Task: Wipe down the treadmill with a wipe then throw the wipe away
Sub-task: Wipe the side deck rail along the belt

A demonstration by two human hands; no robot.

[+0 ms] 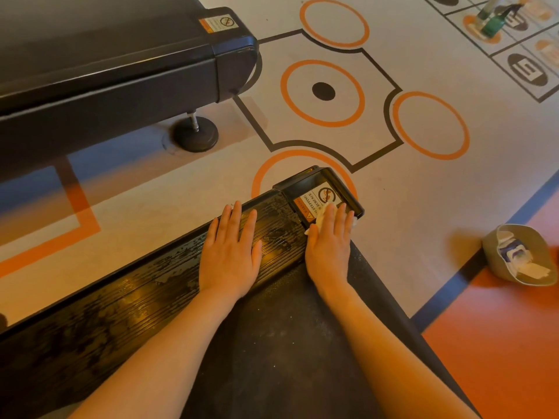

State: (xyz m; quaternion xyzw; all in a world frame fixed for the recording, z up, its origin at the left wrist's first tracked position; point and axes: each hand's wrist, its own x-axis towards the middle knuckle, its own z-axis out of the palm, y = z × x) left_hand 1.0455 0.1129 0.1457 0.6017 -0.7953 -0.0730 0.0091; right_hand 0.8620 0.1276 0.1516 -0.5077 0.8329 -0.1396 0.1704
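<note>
At the rear corner of the treadmill [193, 285], the right hand [328, 246] lies flat with its fingers straight, pressing a crumpled white wipe [321, 217] against the black end cap [325, 189], right over the edge of the orange and white warning label [314, 202]; only a little of the wipe shows beyond the fingertips and beside the thumb. The left hand [228, 254] is spread open, palm down, on the ribbed side rail [136, 297] just beside the right one, gripping nothing and apparently bracing the person. The rail carries wet patches and streaks along much of its visible length, from the lower left of the view up to the end cap, which suggests that this strip has already been wiped and that the work has reached its far end. The dark running belt [281, 343] under the forearms looks dry and shows pale specks, so I judge it has not been done, or is not being done; the opposite rail and any console lie outside the view, so nothing can be said of them. To the right, on the floor [423, 207], a grey bin [520, 255] lies tipped on its side with crumpled white material and something blue inside; it is well apart from the hands, and the wipe is not yet thrown away. A second treadmill [127, 68] stands at the upper left, and a green spray bottle [493, 19] at the upper right.
</note>
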